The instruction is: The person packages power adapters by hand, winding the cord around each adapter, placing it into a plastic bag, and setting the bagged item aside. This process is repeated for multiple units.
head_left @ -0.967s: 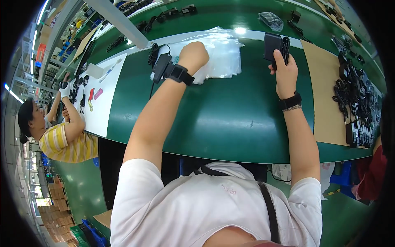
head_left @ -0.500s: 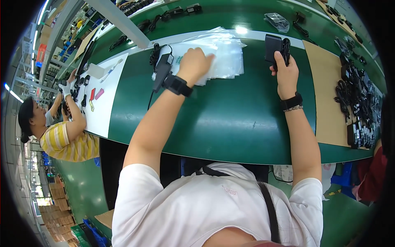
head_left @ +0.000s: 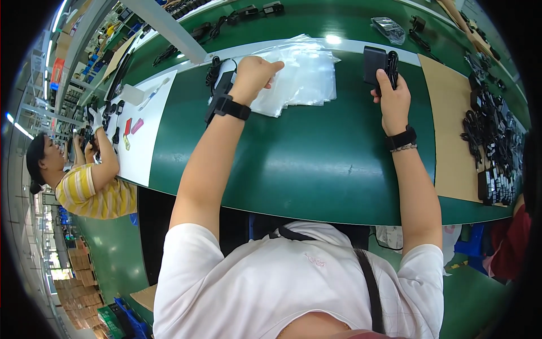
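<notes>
Co-worker (head_left: pixel 93 181) in yellow stripes is leaning toward the surface's left end, one white-gloved hand (head_left: pixel 96 119) showing above dark cables. A white sheet (head_left: pixel 138 158) is covering that end of the green table (head_left: pixel 293 155), with a red piece (head_left: pixel 128 125) and a pink piece (head_left: pixel 137 125) lying side by side on it, left of the sheet's right edge. Farther right, a coiled cable (head_left: pixel 213 72) is lying near the table's far edge, just beside the left wrist.

The left hand (head_left: pixel 255 78) is hanging over the left part of the clear bags (head_left: pixel 307 79), which are lying in a fanned stack along the far edge. Its fingers are curling in, the thumb side pointing right; the view is not letting me tell whether they are pinching a bag. A black strap (head_left: pixel 232 107) is circling that wrist.

Right of the bags, the right hand (head_left: pixel 393 104) is gripping a black adapter (head_left: pixel 374 65) and its bundled cord (head_left: pixel 393 61), thumb lying across the front. It is holding them up near the far edge, left of the cardboard (head_left: pixel 437 130). The cardboard is covering the table's right end, and a heap of adapters (head_left: pixel 497 147) is sitting along its right edge.
</notes>
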{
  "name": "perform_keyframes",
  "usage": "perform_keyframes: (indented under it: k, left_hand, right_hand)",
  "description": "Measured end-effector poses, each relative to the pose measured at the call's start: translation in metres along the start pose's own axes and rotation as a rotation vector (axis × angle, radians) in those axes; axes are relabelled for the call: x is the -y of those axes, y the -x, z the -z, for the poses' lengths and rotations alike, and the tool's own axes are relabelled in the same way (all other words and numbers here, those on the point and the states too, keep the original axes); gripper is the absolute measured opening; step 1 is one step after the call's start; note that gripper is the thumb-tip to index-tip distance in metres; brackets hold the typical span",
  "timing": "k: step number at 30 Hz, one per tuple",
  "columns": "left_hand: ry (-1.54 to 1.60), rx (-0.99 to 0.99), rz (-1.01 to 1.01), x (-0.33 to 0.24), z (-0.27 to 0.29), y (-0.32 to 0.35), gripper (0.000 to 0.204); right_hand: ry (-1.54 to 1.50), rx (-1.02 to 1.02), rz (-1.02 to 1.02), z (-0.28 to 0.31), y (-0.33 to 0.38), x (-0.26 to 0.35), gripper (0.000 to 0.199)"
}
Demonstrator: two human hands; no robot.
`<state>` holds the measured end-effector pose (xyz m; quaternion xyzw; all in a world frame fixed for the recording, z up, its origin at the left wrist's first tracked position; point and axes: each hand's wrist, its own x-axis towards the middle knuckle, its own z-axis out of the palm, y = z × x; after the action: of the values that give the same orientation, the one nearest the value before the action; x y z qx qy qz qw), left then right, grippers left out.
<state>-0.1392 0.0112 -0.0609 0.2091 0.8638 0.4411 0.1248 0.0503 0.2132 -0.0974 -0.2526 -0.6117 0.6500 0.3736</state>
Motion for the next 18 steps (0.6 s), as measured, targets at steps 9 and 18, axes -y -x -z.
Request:
perform_keyframes:
  k: [9,18]
  left_hand:
    - [0.423,-0.072,-0.049,0.021,0.0,0.027,0.026]
    - [0.103,-0.12,-0.274,-0.002,-0.02,0.085,0.029]
  right_hand:
    - [-0.356,0.214,-0.263,-0.015,0.013,0.012,0.025]
    - [-0.513,0.491,-0.349,-0.096,0.039,0.023,0.027]
